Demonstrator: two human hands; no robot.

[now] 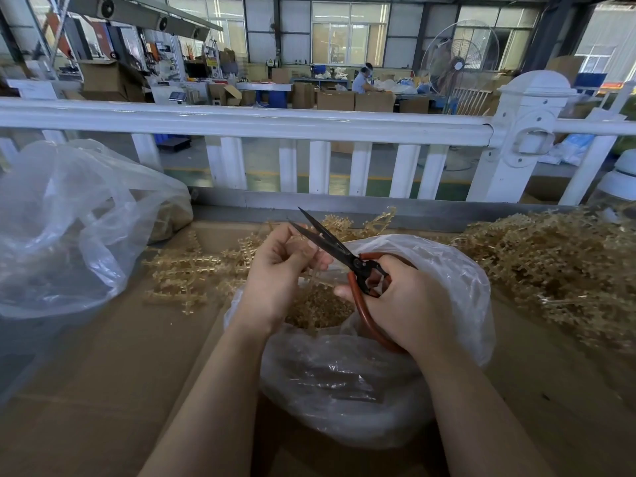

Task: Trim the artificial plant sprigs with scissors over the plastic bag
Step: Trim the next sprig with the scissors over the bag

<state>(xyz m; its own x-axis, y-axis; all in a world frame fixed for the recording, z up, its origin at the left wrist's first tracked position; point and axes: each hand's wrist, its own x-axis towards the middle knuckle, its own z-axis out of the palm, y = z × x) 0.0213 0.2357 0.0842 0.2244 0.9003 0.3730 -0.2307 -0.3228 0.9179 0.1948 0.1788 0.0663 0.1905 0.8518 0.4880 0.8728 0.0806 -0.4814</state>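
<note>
Looking down from the head camera, I see two bare forearms reaching over a brown cardboard-covered bench (103, 373). My left hand (282, 270) has its grip closed, fingers curled around a thin tan artificial sprig (311, 270), held just above the open mouth of a clear plastic bag (344, 383). My right hand (409, 301) has its grip closed around the red handles of a pair of scissors (344, 254). The dark blades are parted and point up and away to the left, with the sprig held by the left hand lying between or just beside them; I cannot tell which. Inside the bag, under both hands, lies a heap of small tan trimmings (318, 306). On the bench to the left of the bag lie several loose tan sprigs (186, 270). To the right sits a large tangled pile of sprigs (557, 266). At far left is a second, bigger clear bag (69, 228), crumpled and open. Behind the bench runs a white railing (275, 123), and beyond it a workshop floor with cardboard boxes (354, 99), a standing fan (459, 60), and a seated person (363, 80) working in the distance.
</note>
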